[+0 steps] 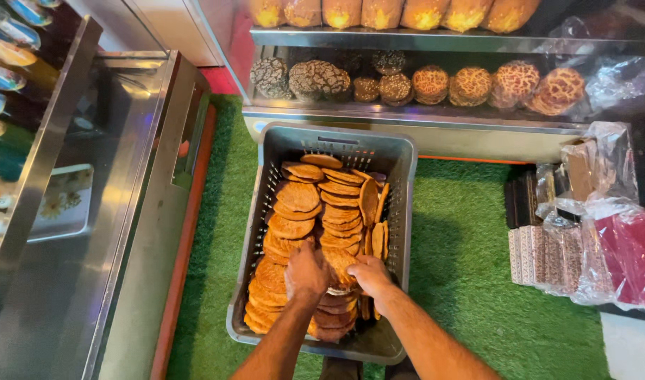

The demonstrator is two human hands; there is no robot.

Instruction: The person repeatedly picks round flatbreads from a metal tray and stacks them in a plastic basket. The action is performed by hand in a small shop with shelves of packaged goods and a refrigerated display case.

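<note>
Flat round golden-brown biscuits (315, 218), stacked rows, grey crate (400, 183), hands on them

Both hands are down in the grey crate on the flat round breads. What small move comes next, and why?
Probably lift the stack straight up: the left hand and right hand already clasp flat breads at the near end of the grey crate, packed tight beside other stacks.

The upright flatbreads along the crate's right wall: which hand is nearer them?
Right. The right hand rests on the stacks just beside the upright flatbreads in the grey crate; the left hand sits farther over, on the middle stacks.
</note>
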